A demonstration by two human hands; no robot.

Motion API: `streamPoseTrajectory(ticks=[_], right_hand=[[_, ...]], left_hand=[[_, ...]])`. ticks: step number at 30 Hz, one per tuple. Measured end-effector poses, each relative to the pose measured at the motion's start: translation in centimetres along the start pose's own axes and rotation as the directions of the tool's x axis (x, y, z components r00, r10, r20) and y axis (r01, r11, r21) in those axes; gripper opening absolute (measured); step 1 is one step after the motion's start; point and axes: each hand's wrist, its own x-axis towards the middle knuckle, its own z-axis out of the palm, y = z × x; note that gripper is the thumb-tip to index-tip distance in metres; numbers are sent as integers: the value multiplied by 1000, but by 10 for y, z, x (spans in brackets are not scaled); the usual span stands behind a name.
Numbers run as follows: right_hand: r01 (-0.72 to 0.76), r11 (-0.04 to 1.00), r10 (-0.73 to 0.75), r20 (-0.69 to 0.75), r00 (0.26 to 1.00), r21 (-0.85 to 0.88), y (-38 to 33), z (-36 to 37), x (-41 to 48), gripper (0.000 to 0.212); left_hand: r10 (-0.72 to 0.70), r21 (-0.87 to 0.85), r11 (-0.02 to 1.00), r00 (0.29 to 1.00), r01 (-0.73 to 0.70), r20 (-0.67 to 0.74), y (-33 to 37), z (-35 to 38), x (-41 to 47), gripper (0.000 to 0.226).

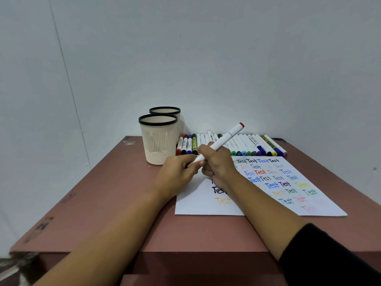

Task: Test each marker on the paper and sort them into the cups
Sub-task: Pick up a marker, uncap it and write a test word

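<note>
Pale grey wall (206, 58) behind, reddish-brown table (115, 203) against it. White paper (198, 203) lay flat on the table, covered w/ "Test" written in many colours. Two cream cups w/ black rims stood just off the paper's far-left corner: front cup (157, 141) nearer that corner, rear cup (165, 110) right behind it, partly hidden. A row of markers (243, 143) lay side by side along the paper's far edge, coloured ends toward the paper. Both hands met above the paper's far-left part. R hand (218, 164), black sleeve (329, 256) on its forearm, was clenched round the barrel of a white marker (228, 135) w/ a red end, tilted, red end up & away from the paper. L hand (177, 174) pinched the marker's lower end; couldn't tell if capped.
</note>
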Motion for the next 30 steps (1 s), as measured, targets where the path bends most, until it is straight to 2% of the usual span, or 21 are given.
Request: streamPoseTrajectory(ticks=[5, 9, 11, 15, 20, 27, 30], right_hand=[[12, 999, -13, 32, 999, 43, -4, 5, -5, 34], [29, 999, -31, 40, 999, 33, -5, 5, -7, 33], [36, 999, -37, 24, 999, 15, -6, 6, -7, 39], [-22, 997, 23, -21, 1000, 73, -10, 8, -5, 52], [38, 992, -14, -203, 979, 116, -12, -2, 1, 35], [62, 993, -40, -205, 978, 98, -11, -1, 2, 30], [42, 998, -33, -142, 989, 55, -10, 1, -1, 34]], left_hand=[[-4, -29, 1000, 1000, 4, -31, 0, 0, 0, 30], [-59, -87, 995, 997, 55, -40, 2, 1, 2, 22], [-61, -92, 994, 996, 56, -62, 2, 1, 3, 14], [-31, -58, 998, 992, 24, -123, 2, -1, 3, 25], [-26, -36, 999, 984, 20, -176, 2, -2, 4, 17], [-32, -26, 999, 987, 28, -159, -1, 0, 5, 28], [-22, -32, 999, 988, 17, -150, -1, 0, 6, 29]])
